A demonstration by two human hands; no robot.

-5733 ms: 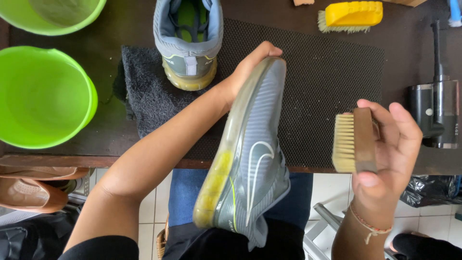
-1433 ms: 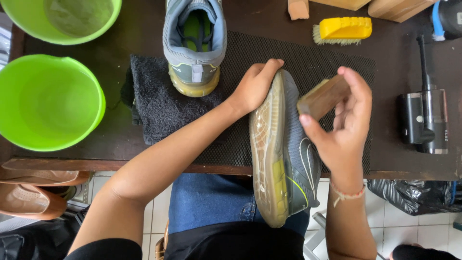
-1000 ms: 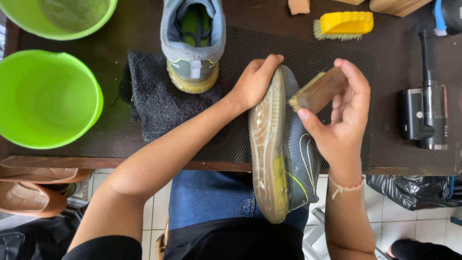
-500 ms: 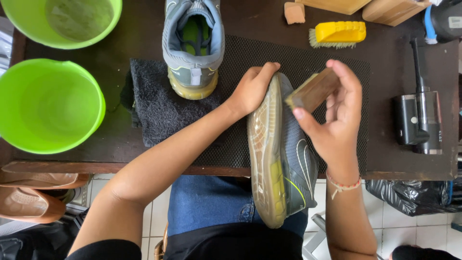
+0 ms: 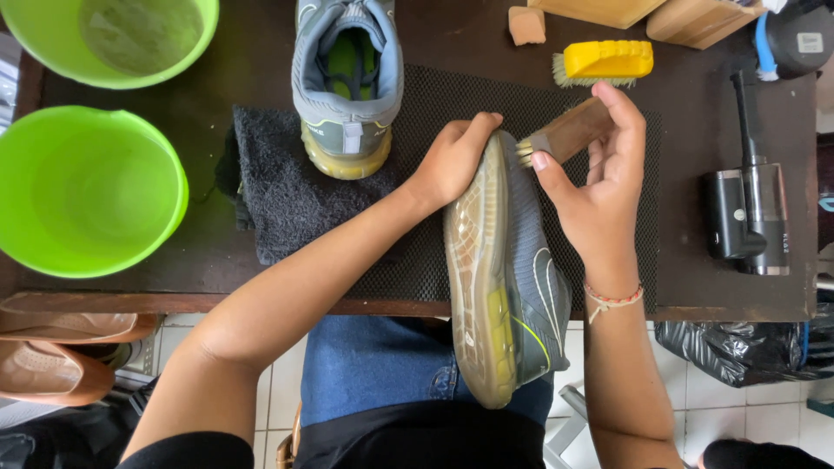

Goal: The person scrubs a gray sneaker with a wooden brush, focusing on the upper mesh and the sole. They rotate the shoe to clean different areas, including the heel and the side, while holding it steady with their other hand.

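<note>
**Brush on shoe, both hands busy**

While the left hand (image 5: 453, 161) grips the toe end of a grey shoe (image 5: 512, 278), fingers curled over the tip and palm against the pale sole, the shoe stands on edge, sole facing left, upper facing right. Heel end points down toward the lap, past the table (image 5: 200, 269) edge and over the blue jeans (image 5: 365, 365).

Right hand (image 5: 599, 187) closed round a wooden brush (image 5: 569, 132): thumb under the near side, fingers wrapped over the far side. Bristles point left and touch the shoe's upper just beside the left fingertips. Brush tilted, its free end rising up and right beyond the fingers. Red cord bracelet (image 5: 615, 300) on the right wrist.

Around the hands:
- Black mesh mat (image 5: 452, 95) under both hands, on the dark table.
- Dark towel (image 5: 287, 195) left of the left hand, overlapping the mat.
- Second grey shoe (image 5: 347, 82) upright on the towel, heel toward the person, above and left of the left fingers, apart from them.
- Yellow brush (image 5: 604, 62) just beyond the right fingertips, not touching.
- Small tan block (image 5: 526, 24) near it, farther up.
- Black handheld device (image 5: 749, 213) right of the right hand, well apart.
- Two green basins (image 5: 87, 191) far left; the upper one holds cloudy water.
- Black bag (image 5: 738, 347) below the table at right; brown shoes (image 5: 52, 356) on the floor at left.
</note>
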